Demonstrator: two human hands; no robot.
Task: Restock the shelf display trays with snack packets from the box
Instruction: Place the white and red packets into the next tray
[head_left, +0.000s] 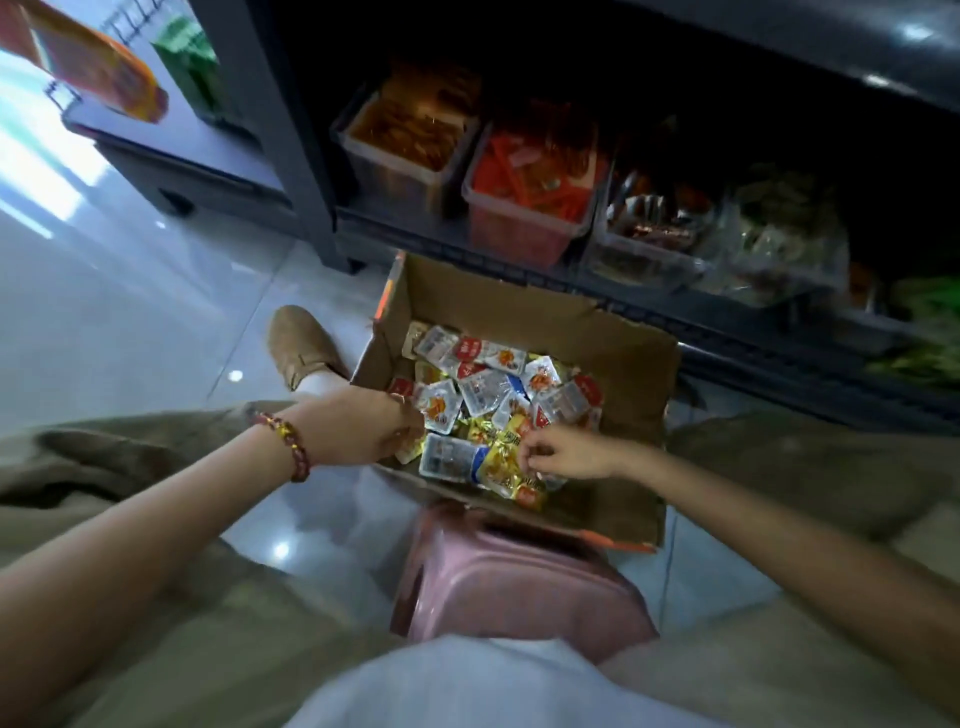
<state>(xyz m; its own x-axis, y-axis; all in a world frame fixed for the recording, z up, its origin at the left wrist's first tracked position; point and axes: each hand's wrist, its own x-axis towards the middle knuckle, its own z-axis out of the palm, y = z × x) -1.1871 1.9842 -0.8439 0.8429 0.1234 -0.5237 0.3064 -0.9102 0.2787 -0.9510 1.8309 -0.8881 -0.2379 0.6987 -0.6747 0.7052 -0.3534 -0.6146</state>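
Reaching into cardboard box (597, 332) with left hand (358, 428), curled over snack packets (483, 384), grip unclear; pinching yellow packet (501, 465) with right hand (569, 457). Glossy tiled floor (130, 312) below, shelf trays (519, 239) beyond.

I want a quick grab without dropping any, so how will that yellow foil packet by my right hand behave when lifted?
The yellow foil packet looks crinkled, so probably floppy, bending where the right hand pinches it. Small and flat, it is likely light. Its glossy film may slip against the other packets heaped in the box.
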